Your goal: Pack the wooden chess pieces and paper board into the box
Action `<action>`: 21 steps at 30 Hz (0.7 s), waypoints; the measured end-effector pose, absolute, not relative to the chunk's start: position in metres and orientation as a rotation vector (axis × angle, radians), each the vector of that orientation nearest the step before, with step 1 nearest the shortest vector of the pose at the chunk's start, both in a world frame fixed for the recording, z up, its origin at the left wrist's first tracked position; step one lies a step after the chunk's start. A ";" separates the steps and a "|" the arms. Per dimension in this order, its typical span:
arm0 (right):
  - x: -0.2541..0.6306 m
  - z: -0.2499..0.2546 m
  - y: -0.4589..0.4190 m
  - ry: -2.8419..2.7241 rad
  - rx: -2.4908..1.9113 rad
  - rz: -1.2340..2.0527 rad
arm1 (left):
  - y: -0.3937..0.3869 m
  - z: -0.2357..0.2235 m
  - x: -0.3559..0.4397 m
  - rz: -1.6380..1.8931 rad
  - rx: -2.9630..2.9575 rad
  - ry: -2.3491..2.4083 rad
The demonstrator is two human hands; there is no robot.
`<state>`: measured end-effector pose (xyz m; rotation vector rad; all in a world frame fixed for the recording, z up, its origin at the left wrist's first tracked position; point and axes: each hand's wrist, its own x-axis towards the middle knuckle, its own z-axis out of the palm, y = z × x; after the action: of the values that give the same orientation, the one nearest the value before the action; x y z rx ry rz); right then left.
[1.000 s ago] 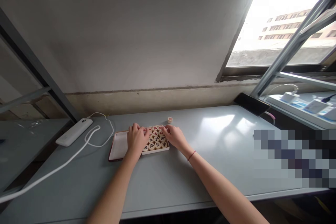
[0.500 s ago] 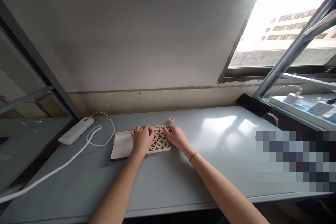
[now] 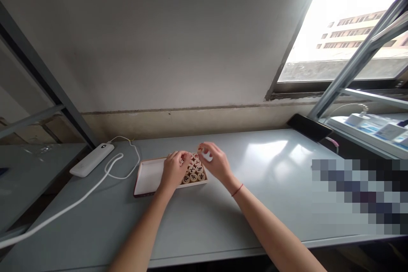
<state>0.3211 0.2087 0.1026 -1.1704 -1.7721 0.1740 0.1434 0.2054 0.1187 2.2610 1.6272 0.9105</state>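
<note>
A shallow box (image 3: 149, 178) lies on the desk, its left part a bare white tray and its right part filled with rows of round xiangqi pieces (image 3: 193, 176) marked in red and black. My left hand (image 3: 174, 170) is over the middle of the box, fingers curled in at the pieces; a piece shows by its fingertips, but whether it is gripped is unclear. Just above the box's far right corner, my right hand (image 3: 218, 162) pinches one xiangqi piece (image 3: 200, 149) between thumb and fingertips.
To the left, a white power bank (image 3: 92, 160) lies with a white cable (image 3: 79, 199) running across the desk (image 3: 204, 229). A dark phone (image 3: 308, 127) leans by the metal frame at the right, near a shelf with chargers (image 3: 357, 120). A wall stands behind.
My right hand has moved up from the box's right edge and picked up the loose piece that stood behind the box. My left hand has shifted slightly right over the pieces.
</note>
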 end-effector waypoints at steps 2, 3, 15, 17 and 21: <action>0.341 0.098 0.219 -1.585 -1.345 0.116 | 0.207 0.116 0.138 0.786 2.319 1.823; 0.352 0.093 0.224 -1.521 -1.433 0.083 | 0.208 0.114 0.135 0.710 2.332 1.927; 0.371 0.060 0.246 -1.675 -1.770 0.124 | 0.207 0.113 0.141 0.320 2.334 2.115; 0.370 0.062 0.244 -1.703 -1.792 0.120 | 0.208 0.114 0.142 0.310 2.300 2.113; 0.369 0.064 0.241 -1.727 -1.823 0.134 | 0.208 0.116 0.142 0.330 2.246 2.084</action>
<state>0.3694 0.2406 0.0644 -1.8227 -1.7274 0.1339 0.1418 0.2083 0.1157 2.2456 2.0837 0.3301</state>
